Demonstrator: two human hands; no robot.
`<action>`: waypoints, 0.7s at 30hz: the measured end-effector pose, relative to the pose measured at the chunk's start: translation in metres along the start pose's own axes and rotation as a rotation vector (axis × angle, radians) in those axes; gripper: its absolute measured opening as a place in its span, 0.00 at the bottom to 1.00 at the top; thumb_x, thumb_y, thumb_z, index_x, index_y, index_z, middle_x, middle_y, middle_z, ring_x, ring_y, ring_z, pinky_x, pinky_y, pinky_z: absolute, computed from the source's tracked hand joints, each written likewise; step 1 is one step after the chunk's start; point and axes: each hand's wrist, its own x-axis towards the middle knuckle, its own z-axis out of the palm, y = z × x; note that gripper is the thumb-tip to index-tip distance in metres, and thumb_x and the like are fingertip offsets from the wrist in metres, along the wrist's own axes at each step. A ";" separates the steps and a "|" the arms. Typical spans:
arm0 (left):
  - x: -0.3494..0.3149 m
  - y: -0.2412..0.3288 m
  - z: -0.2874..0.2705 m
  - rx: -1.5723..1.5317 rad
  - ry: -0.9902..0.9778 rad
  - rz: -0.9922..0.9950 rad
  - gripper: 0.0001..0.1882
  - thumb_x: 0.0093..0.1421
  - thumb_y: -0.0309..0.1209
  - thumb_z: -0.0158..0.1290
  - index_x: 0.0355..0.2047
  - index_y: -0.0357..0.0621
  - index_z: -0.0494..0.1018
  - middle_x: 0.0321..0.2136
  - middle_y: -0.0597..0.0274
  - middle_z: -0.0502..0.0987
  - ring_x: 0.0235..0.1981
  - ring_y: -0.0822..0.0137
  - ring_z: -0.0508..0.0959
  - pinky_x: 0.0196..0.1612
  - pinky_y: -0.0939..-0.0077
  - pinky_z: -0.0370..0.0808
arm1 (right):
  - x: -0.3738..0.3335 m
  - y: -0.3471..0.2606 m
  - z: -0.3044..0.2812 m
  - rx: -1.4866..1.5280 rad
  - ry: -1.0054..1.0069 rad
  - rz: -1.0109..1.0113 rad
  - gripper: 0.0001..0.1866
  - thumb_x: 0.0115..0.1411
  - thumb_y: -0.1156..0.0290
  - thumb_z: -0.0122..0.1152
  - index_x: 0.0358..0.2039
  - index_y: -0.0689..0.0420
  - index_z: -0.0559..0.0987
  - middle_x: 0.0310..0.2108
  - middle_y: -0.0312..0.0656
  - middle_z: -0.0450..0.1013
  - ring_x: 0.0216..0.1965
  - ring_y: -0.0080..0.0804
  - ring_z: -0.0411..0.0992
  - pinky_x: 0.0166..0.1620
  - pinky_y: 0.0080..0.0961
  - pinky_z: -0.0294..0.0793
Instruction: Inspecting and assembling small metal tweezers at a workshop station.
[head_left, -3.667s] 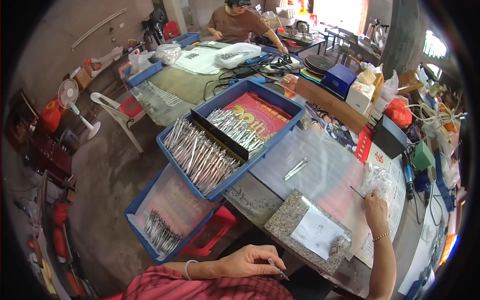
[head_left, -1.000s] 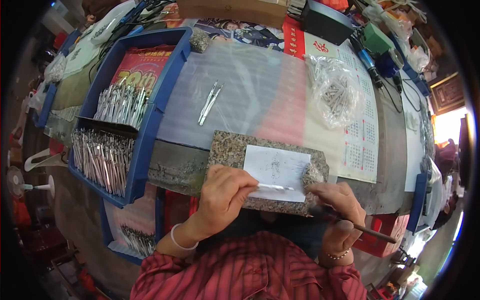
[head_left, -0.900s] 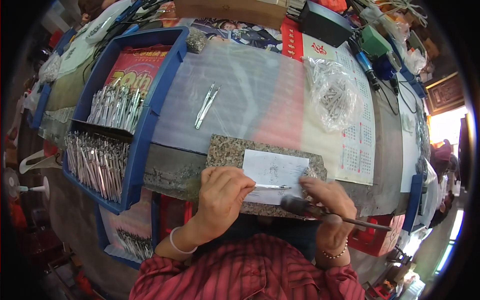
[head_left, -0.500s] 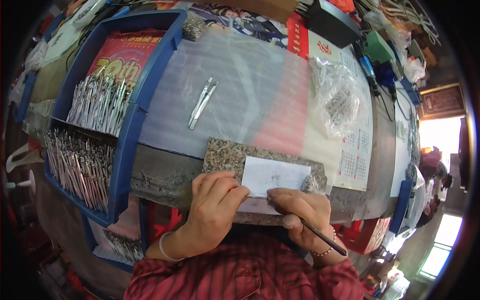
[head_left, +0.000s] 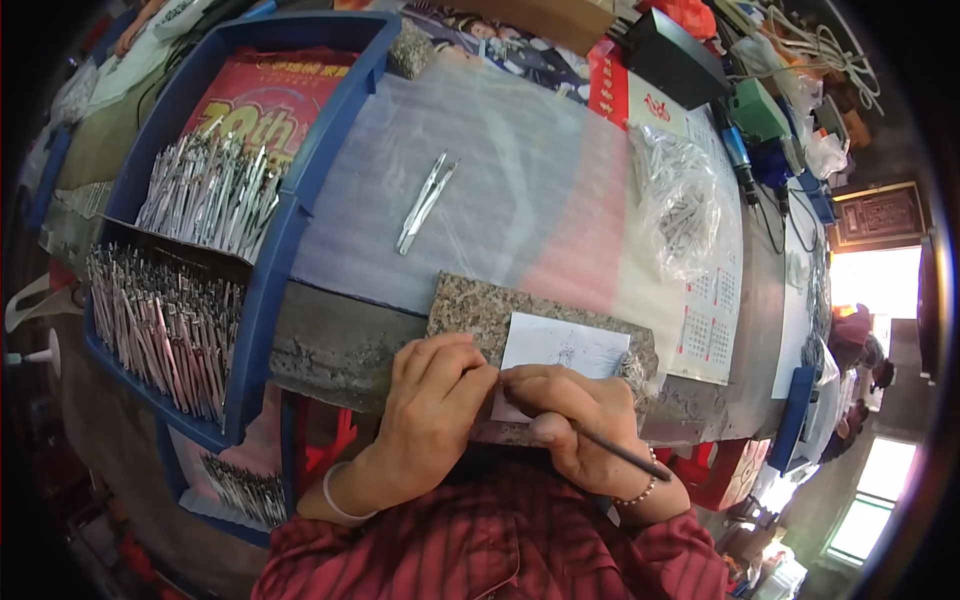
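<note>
The left hand [head_left: 430, 410] is held over the near left part of a speckled stone slab [head_left: 475, 300], its fingers curled and its thumb side turned to the right hand [head_left: 585, 425]; whether anything is pinched in its fingertips cannot be told, as they are hidden from view. A dark stick [head_left: 630, 458] is gripped in the closed fingers of the right hand, its visible end slanted down to the right over the wrist. The two hands are brought close together over the near edge of a sheet of white paper [head_left: 565, 345], which is laid on the slab and partly covered by the fingers. A small clear plastic bundle [head_left: 640, 368] is set at the paper's right edge. Beyond the slab, two slim metal pieces [head_left: 425, 205] are laid close together on a clear plastic sheet [head_left: 490, 190], and to their right a clear plastic bag [head_left: 680, 215] of pale pieces is seen. To the left, a blue tray [head_left: 278, 255] is filled with slim metal pieces in two parts, and below it more are held in a lower blue tray [head_left: 288, 440].
</note>
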 end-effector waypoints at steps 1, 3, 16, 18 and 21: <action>0.001 0.000 0.000 0.005 -0.012 0.000 0.11 0.46 0.22 0.55 0.32 0.41 0.72 0.33 0.60 0.71 0.43 0.57 0.73 0.47 0.63 0.66 | -0.003 -0.001 -0.004 -0.008 0.004 -0.001 0.12 0.56 0.66 0.62 0.36 0.60 0.73 0.37 0.43 0.75 0.28 0.39 0.76 0.27 0.26 0.74; 0.001 0.000 0.000 0.004 0.000 0.000 0.12 0.44 0.21 0.58 0.32 0.41 0.73 0.32 0.59 0.71 0.42 0.55 0.74 0.46 0.63 0.67 | -0.009 -0.003 -0.011 0.106 0.060 0.091 0.11 0.60 0.65 0.58 0.37 0.60 0.75 0.38 0.46 0.76 0.29 0.40 0.76 0.28 0.23 0.74; 0.002 0.005 -0.002 0.010 -0.007 0.011 0.13 0.43 0.20 0.61 0.31 0.41 0.73 0.31 0.59 0.72 0.41 0.53 0.75 0.44 0.63 0.69 | -0.002 -0.017 -0.008 -0.097 0.083 -0.039 0.10 0.59 0.69 0.58 0.38 0.61 0.75 0.34 0.49 0.75 0.27 0.42 0.76 0.26 0.26 0.74; 0.000 0.004 -0.001 0.013 -0.006 0.003 0.12 0.43 0.20 0.61 0.30 0.41 0.73 0.31 0.59 0.72 0.41 0.53 0.74 0.44 0.62 0.69 | -0.002 -0.004 -0.004 -0.037 0.023 0.001 0.10 0.57 0.71 0.59 0.38 0.60 0.74 0.33 0.47 0.75 0.27 0.42 0.75 0.27 0.27 0.73; -0.001 -0.001 0.002 0.002 -0.011 0.006 0.12 0.44 0.21 0.60 0.31 0.41 0.73 0.31 0.58 0.72 0.41 0.53 0.74 0.44 0.63 0.69 | -0.017 -0.005 -0.016 0.123 0.244 0.077 0.10 0.58 0.70 0.58 0.38 0.61 0.74 0.34 0.48 0.75 0.28 0.42 0.76 0.29 0.28 0.75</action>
